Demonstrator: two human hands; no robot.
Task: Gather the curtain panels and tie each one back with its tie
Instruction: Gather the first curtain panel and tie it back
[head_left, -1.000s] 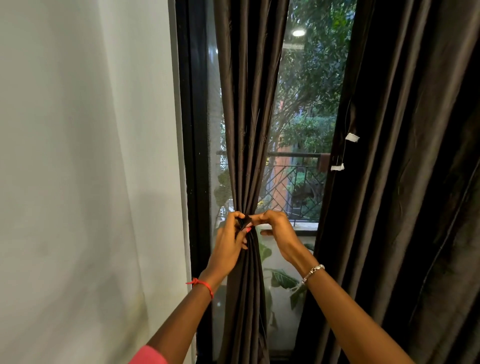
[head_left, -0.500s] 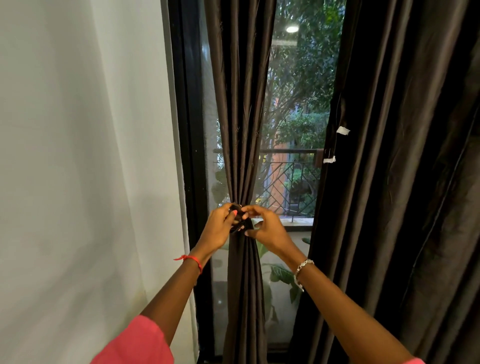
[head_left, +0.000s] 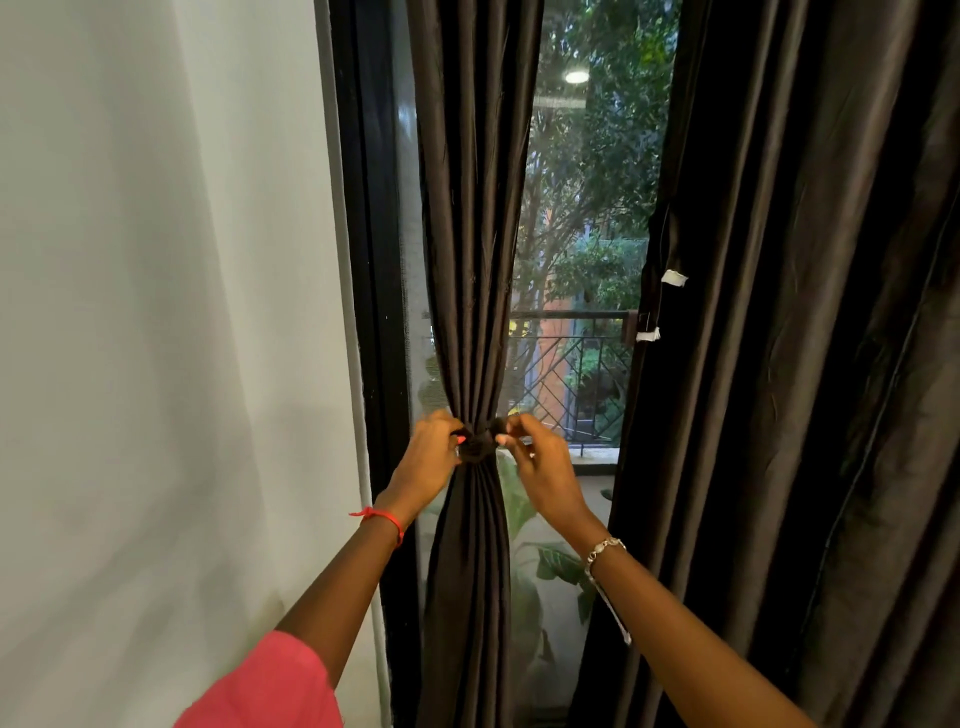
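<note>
Dark tie (head_left: 475, 446) now knotted round curtain (head_left: 470, 260); both hands (head_left: 431, 457) (apart) pinching ends.

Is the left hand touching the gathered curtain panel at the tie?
Touching. In the head view the left hand presses its fingers against the gathered curtain panel at the dark tie, with no gap showing between them.

Wall (head_left: 156, 312) at left, then window frame (head_left: 363, 260), then gathered curtain panel (head_left: 472, 234) in front of glass w/ tie (head_left: 475, 447) around its middle, left hand (head_left: 428, 460) & right hand (head_left: 540, 467) either side of tie, second panel (head_left: 805, 364) at right.
</note>
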